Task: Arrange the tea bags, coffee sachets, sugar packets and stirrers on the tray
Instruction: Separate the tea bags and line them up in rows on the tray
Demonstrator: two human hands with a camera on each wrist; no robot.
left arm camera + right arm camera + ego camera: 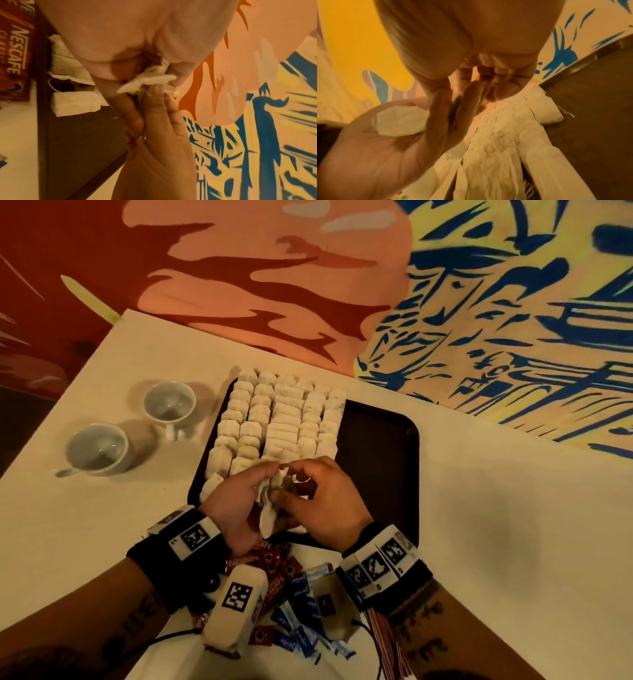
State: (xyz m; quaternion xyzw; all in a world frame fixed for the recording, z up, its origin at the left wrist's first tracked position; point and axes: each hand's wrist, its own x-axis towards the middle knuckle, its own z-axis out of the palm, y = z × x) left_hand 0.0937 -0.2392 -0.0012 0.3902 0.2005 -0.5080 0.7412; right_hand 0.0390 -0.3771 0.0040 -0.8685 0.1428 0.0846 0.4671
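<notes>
Rows of white tea bags [277, 422] fill the left part of the dark brown tray [380, 446]. Both hands meet over the tray's near edge. My left hand [263, 484] holds a small bunch of tea bags [266, 517] against its palm; one lies there in the right wrist view too [399, 120]. My right hand [301, 481] pinches one tea bag [150, 79] at the left hand's fingertips. Red coffee sachets [274, 570], blue sugar packets [301, 611] and stirrers [387, 642] lie on the table under my wrists.
Two white cups [169, 405] [97, 448] stand on the white table [496, 525] left of the tray. The tray's right part is bare. A painted wall runs behind the table's far edge.
</notes>
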